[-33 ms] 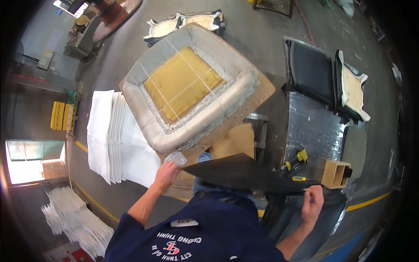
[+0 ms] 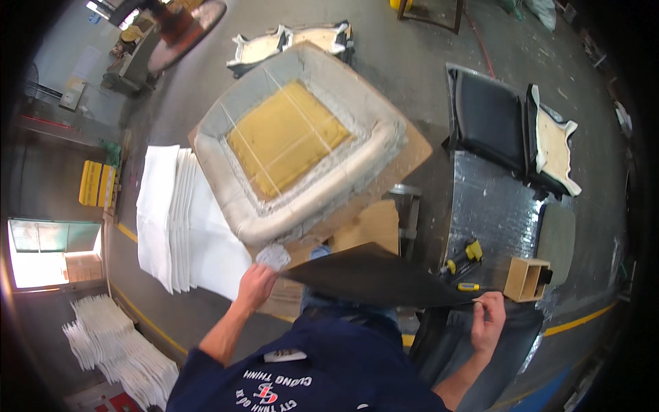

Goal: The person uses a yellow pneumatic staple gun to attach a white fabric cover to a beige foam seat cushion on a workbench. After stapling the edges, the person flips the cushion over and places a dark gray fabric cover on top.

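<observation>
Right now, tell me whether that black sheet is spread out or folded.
Spread. The black sheet stretches flat between the left hand and the right hand, each gripping one end.

Left hand grip closed; right hand pinching, arms spread.

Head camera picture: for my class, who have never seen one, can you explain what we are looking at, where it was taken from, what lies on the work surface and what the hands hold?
This is one wide fisheye picture from a camera worn on a person's head, looking down, so straight edges bend near the rim. There is no machine: the two bare arms rising from the bottom edge are the wearer's own. The left hand and the right hand each keep a grip on one end of a thin, dark, flat sheet, held level in front of the body. Beyond it, on a wooden worktop, lies a padded grey seat cushion with a yellow foam centre. To its left sits a stack of white fabric sheets.
</observation>
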Demonstrator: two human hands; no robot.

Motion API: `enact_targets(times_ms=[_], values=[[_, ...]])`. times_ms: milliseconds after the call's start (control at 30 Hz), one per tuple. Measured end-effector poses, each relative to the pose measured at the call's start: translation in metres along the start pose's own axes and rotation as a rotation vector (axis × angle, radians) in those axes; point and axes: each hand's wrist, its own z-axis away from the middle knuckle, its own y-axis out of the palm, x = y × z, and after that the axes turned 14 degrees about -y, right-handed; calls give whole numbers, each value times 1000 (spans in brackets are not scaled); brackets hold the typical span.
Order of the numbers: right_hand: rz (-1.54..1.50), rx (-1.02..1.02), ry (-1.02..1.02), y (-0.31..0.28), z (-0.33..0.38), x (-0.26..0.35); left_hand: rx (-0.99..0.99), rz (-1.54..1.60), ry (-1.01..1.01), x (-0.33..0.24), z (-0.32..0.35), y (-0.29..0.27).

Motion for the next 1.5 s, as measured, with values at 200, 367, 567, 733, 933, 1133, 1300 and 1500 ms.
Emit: enact_targets(times_ms=[200,367,567,733,933,1133,1300,1500], values=[[-216,139,32,74,-79,13,-450,52,-638,3,39,-89],[-1055,-157,216,123,-150,70,-810,224,-527,27,-50,-177],[-926,-418,-101,240,-377,116,-868,205,-208,133,-295,-283],[-688,-262,-42,300,-498,88,-809,79,-192,142,-413,-303],[-257,-118,137,324,-330,3,-550,285,-597,279,-276,-161],[-586,-225,758,323,-110,-21,-164,955,-1035,295,-141,-82],[-472,-55,789,308,-109,31,-185,948,-955,300,-123,-79],[-229,35,480,299,-107,58,-397,972,-909,270,-102,-101]])
